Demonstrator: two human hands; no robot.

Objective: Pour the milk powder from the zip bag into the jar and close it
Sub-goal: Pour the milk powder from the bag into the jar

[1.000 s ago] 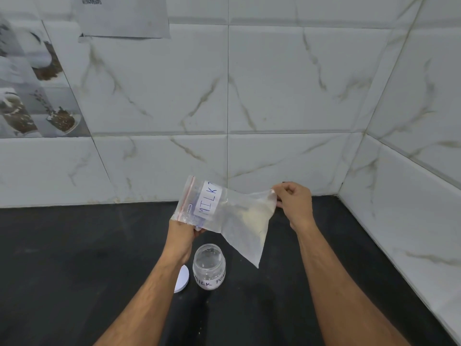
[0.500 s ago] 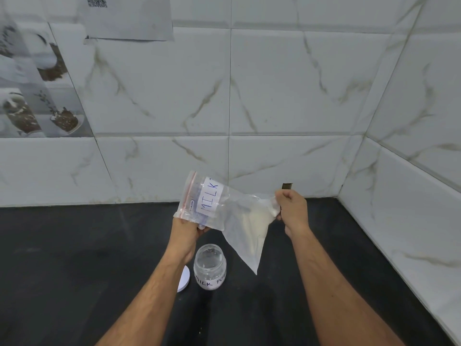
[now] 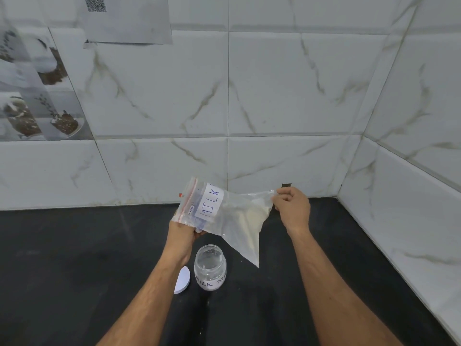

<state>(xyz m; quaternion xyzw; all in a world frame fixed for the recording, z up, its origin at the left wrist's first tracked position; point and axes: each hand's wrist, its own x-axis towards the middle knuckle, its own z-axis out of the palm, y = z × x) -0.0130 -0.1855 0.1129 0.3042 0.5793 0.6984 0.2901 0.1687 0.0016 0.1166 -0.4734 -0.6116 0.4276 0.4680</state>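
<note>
A clear zip bag (image 3: 232,216) with a white "MILK" label and a red zip strip hangs sideways in the air, pale powder gathered in its right part. My left hand (image 3: 183,236) grips its zip end from below. My right hand (image 3: 291,208) pinches the bag's upper right corner. Below the bag, a small clear jar (image 3: 210,267) labelled "MILK POW" stands upright and uncapped on the black counter (image 3: 74,270). Its white lid (image 3: 182,280) lies flat just left of the jar, partly hidden by my left forearm.
White marble-pattern tiled walls (image 3: 287,96) close the counter at the back and on the right, forming a corner. A paper sheet with a QR code (image 3: 127,18) hangs on the back wall at upper left.
The bag has tilted a little, and my right hand shifted its pinch along the bag's upper corner. The jar and lid have not moved.
</note>
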